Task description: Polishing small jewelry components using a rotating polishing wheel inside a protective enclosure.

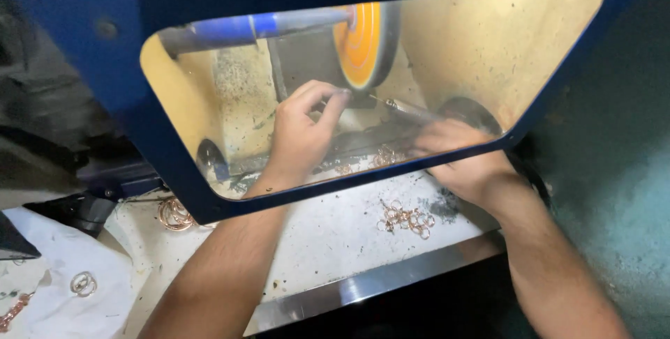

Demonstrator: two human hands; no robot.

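My left hand (301, 132) reaches inside the blue hood (174, 4) of a polishing machine, seen through its clear window. Its thumb and fingers pinch a small metal piece, too small to make out, at the lower edge of the orange polishing wheel (363, 39). My right hand (466, 163), blurred, enters from the right and grips a thin metal rod (412, 109) that points toward the wheel. A small heap of rose-gold rings (408, 217) lies on the white bench just in front of the right hand.
More rings (382, 156) lie inside the hood under the wheel. Larger copper-coloured hoops (174, 213) rest at the left of the bench. A white cloth (49, 304) at lower left carries a silver ring (84, 283). A shiny metal strip (377, 282) edges the bench front.
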